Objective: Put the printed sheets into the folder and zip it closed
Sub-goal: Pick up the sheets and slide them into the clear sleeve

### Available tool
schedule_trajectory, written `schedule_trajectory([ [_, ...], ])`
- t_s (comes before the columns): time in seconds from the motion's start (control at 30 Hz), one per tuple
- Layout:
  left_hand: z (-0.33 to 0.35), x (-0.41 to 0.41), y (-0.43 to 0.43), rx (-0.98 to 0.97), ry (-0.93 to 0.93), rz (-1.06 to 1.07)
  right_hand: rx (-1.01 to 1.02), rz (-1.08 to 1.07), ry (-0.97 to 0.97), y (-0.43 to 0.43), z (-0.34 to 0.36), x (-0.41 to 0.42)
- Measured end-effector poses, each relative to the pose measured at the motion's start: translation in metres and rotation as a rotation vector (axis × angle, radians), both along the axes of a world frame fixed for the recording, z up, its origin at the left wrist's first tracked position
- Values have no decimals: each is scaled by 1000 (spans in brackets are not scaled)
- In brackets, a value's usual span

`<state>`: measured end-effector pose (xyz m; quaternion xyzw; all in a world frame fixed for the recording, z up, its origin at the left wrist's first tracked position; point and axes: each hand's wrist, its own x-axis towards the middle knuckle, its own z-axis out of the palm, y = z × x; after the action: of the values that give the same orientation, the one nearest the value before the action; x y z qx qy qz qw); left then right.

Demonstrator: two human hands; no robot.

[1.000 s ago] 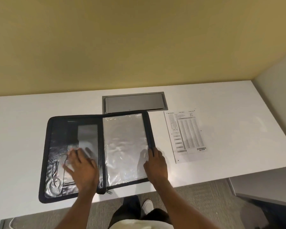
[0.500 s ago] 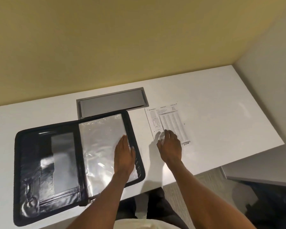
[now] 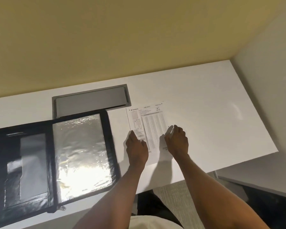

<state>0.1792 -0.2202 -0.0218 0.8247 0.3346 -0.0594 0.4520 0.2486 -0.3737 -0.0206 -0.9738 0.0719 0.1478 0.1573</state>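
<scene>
Both hands, left hand (image 3: 136,147) and right hand (image 3: 177,141), rest flat on the printed sheet (image 3: 153,128); grip apart.

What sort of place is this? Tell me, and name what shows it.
Probably an office or study desk. A plain white desk stands against a bare wall and has a grey cable hatch set into it. An open zip folder and a printed sheet lie on it, both hands at the sheet.
</scene>
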Motion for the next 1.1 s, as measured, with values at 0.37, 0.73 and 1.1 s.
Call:
schedule_trajectory([
  [0.37,-8,21,-43,154,158,120,229,54,84,-24,-18,10],
  [0.73,-13,54,-19,-75,355,514,352,-26,62,-26,-22,8],
  [1.1,-21,43,-7,-212,140,374,408,-65,80,-31,-25,7],
])
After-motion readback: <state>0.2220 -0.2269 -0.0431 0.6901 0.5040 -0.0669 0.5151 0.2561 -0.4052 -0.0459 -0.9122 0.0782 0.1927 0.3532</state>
